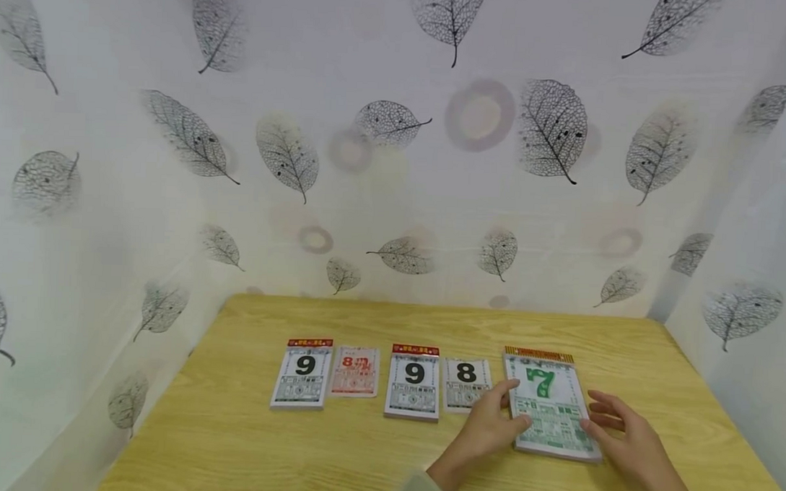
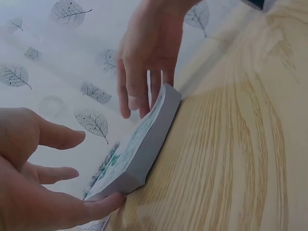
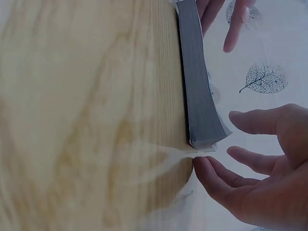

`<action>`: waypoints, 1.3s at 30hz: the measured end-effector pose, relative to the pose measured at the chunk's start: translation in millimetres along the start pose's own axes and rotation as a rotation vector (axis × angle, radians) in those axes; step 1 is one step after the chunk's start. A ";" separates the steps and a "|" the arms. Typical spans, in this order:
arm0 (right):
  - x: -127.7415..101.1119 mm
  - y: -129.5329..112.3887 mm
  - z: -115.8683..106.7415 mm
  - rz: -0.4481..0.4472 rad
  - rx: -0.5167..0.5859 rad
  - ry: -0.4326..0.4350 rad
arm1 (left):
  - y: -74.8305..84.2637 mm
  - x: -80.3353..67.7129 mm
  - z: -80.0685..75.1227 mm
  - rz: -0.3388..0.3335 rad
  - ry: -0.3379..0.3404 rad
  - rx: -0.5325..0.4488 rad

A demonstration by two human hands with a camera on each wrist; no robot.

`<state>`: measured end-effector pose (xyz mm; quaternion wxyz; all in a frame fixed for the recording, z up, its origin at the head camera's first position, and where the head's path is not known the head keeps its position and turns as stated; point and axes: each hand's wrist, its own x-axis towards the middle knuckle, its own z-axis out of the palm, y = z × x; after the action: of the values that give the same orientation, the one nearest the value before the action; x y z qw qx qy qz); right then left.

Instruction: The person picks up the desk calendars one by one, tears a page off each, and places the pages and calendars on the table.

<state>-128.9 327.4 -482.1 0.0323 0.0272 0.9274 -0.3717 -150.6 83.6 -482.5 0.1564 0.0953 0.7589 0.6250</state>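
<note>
A thick tear-off calendar pad (image 1: 549, 424), with a green 7 on its top sheet and a red-and-yellow header strip, lies on the wooden table (image 1: 243, 450) at the right. At its left edge is my left hand (image 1: 493, 422); in the left wrist view an outstretched finger (image 2: 103, 207) meets the pad's lower corner, thumb spread away. My right hand (image 1: 633, 442) is at the right edge, fingers extended and slightly bent. In the right wrist view its fingertips (image 3: 202, 166) are close by the end of the thick grey page block (image 3: 197, 77).
To the left lie two smaller calendar pads showing 9, one at the far left (image 1: 302, 376) and one in the middle (image 1: 414, 383). Beside them are a loose red 8 sheet (image 1: 354, 373) and a black 8 sheet (image 1: 466, 389). Leaf-patterned covering (image 1: 395, 188) walls the table's back and sides.
</note>
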 end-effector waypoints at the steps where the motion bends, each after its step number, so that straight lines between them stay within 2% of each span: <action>1: 0.0 0.2 0.0 0.004 0.000 -0.005 | 0.9 0.2 1.7 -0.001 0.007 -0.005; 9: 4.6 1.9 -1.2 0.026 0.000 -0.026 | 2.5 6.4 12.1 -0.022 0.063 -0.155; 16: 9.5 5.3 -2.1 0.096 0.013 -0.056 | -0.3 8.0 11.9 -0.057 0.121 -0.101; 19: 10.8 6.6 -2.0 0.113 0.014 -0.062 | 0.3 8.6 11.7 -0.053 0.119 -0.136; 24: 11.2 8.7 -1.6 0.131 0.020 -0.071 | -2.9 10.3 13.2 -0.080 0.121 -0.279; 26: 10.3 9.5 -1.2 0.136 0.027 -0.076 | -5.8 10.6 14.1 -0.087 0.123 -0.308; 33: 7.4 8.5 0.5 0.111 0.020 -0.073 | -13.4 10.5 11.9 -0.019 0.086 -0.320; 36: 6.1 7.1 0.4 0.102 0.020 -0.069 | -14.4 9.1 10.5 -0.018 0.069 -0.313; 39: 5.5 6.6 1.7 0.093 0.027 -0.066 | -14.3 7.7 10.1 -0.050 0.062 -0.323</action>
<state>-133.8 331.2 -488.3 0.0794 0.0583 0.9186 -0.3828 -153.4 92.7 -499.1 0.1616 0.0308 0.6551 0.7374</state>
